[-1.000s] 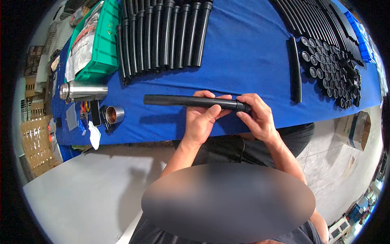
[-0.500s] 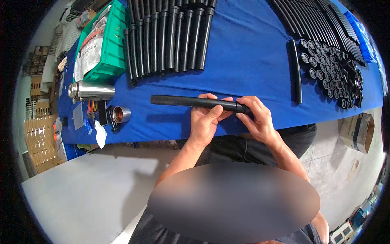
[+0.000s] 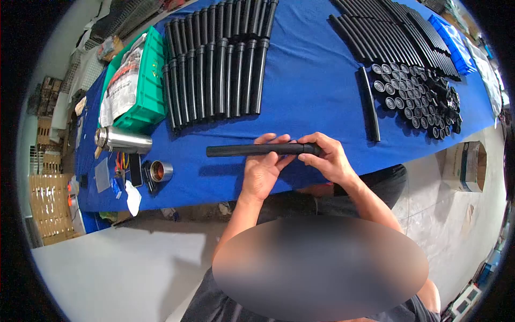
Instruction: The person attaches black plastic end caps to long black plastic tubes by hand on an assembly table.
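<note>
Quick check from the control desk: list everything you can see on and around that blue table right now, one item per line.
black tube: one, black, held level over the table's near edge
row of tubes: many, black, side by side at the far middle
long tubes: many, black, far right
single tube: one, black, left of the caps
round caps: many, black, clustered at right
green bin: one, green, far left, holding a printed bag
steel flask: one, silver, lying at left
flask cup: one, silver, near left edge
blue crate: one, blue, far right
cardboard box: one, brown, on the floor at right
blue table: one
left hand: gripping the tube's middle
right hand: pinching the tube's right end
</note>
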The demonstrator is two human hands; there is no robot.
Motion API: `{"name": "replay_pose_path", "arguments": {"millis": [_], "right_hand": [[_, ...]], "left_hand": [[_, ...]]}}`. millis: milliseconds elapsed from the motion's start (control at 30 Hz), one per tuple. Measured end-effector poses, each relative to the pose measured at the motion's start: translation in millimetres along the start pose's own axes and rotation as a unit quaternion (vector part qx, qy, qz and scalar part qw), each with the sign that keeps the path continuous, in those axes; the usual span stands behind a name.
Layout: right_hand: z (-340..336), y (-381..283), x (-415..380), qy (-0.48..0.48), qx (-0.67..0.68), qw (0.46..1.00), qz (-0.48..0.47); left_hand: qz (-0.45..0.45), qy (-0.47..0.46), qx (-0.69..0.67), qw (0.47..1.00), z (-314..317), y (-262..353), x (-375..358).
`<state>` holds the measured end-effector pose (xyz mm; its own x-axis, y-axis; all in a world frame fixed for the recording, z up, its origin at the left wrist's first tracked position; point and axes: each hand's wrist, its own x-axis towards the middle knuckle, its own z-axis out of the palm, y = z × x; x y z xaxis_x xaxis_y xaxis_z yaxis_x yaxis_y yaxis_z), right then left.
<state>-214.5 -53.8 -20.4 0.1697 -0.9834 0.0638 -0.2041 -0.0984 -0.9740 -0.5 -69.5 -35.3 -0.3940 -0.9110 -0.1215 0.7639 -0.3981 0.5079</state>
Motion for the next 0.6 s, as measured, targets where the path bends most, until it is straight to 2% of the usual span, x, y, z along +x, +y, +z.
{"name": "replay_pose_path", "arguments": {"millis": [133,233,467,567,600], "right_hand": [[-4.7,-3.7,-1.2,0.01,-0.102,0.99,-0.1],[0.6,-2.3,-1.8,0.028,-0.13,0.984,-0.123],[0.0,-7.5,-3.1,0.019,-0.147,0.98,-0.132],[-3.1,-5.2,-9.0,0.02,-0.121,0.982,-0.147],[-3.6,-7.3,-10.2,0.015,-0.086,0.99,-0.115]], "left_hand": [[0.022,-0.023,-0.011,0.999,-15.3,-7.6,-1.0],[0.024,-0.022,-0.009,0.999,-16.7,-8.5,-1.4],[0.008,-0.025,-0.032,0.999,-17.7,-6.7,-1.6],[0.004,-0.047,-0.068,0.997,-26.6,-6.8,-4.5],[0.004,-0.045,-0.067,0.997,-27.9,-6.0,-5.4]]}}
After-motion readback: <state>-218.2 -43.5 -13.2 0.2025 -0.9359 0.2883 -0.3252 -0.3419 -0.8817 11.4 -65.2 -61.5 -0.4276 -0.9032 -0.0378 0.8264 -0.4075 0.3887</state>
